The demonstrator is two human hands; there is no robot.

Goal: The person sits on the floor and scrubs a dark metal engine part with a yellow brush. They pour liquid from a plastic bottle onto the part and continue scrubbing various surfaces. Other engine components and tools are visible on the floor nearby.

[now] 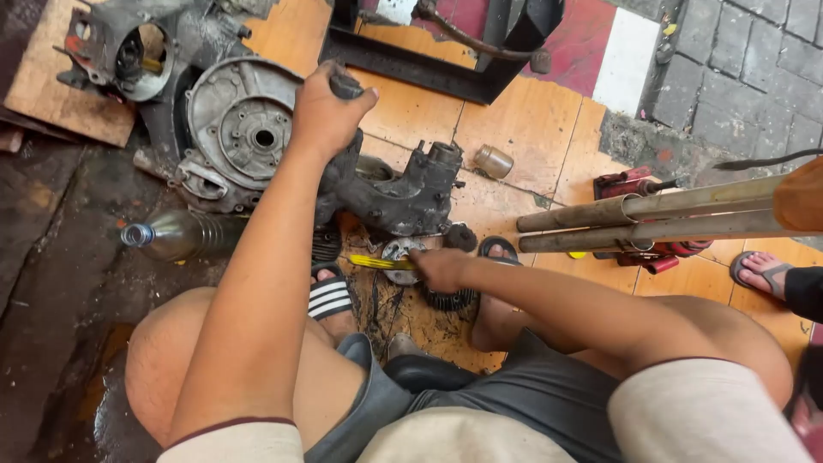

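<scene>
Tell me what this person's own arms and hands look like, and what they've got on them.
Both arms are bare from the upper arm down. Short, light cream sleeves edged with a thin dark maroon band cover only the tops. The left hand and right hand wear no gloves; no watch, ring or bracelet shows. Some dark grime marks the fingers.

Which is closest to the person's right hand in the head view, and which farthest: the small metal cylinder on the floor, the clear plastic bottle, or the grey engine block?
Measured from the right hand, which holds a yellow tool:
1. Grey engine block, just above the hand.
2. Small metal cylinder, farther up and a little to the right, on the orange tiles.
3. Clear plastic bottle, far off to the left, lying on the dark floor.
</scene>
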